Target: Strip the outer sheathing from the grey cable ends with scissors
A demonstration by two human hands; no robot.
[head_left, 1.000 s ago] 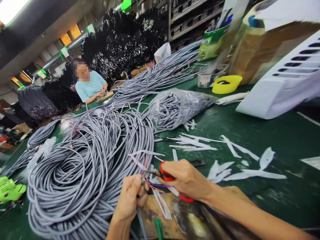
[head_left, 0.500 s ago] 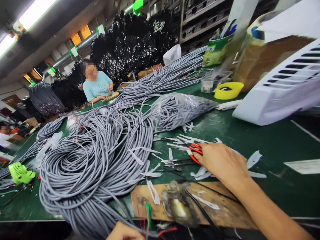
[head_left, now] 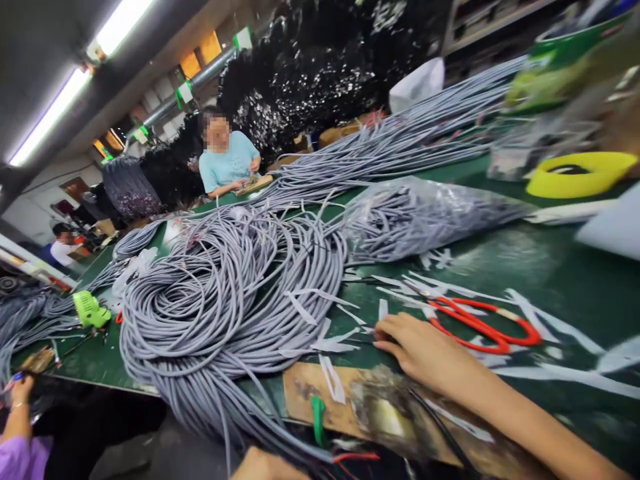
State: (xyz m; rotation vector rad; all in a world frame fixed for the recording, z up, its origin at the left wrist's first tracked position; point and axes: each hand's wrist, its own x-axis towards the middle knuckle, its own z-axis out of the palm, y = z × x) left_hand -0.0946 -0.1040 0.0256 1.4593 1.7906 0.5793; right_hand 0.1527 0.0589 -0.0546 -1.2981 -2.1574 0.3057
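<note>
My right hand (head_left: 417, 347) reaches over the table with its fingers closed around thin dark tweezers (head_left: 369, 330); only their tips show past the fingers. Just beyond the hand, red-handled scissors (head_left: 483, 325) lie on white strips (head_left: 555, 321). My left hand (head_left: 270, 465) is cut off by the bottom edge, its fingers hidden. Close beside it runs a grey cable end (head_left: 317, 452) with bared red wires (head_left: 355, 457). A large coil of grey cable (head_left: 220, 300) lies left of my right hand. Below that hand sits a stained wooden board (head_left: 305, 393) with a green clip-like piece (head_left: 318, 420).
A clear bag of short cables (head_left: 400, 217) lies behind the scissors, near a yellow tape-like ring (head_left: 580, 175). A small green fan (head_left: 91, 309) stands left of the coil. A co-worker in light blue (head_left: 227, 160) sits across; another person's hand (head_left: 21, 390) is at lower left.
My right hand has let go of the red scissors, which now lie on the table, and has closed on the tweezers. The view has turned left, bringing a purple-sleeved person into sight.
</note>
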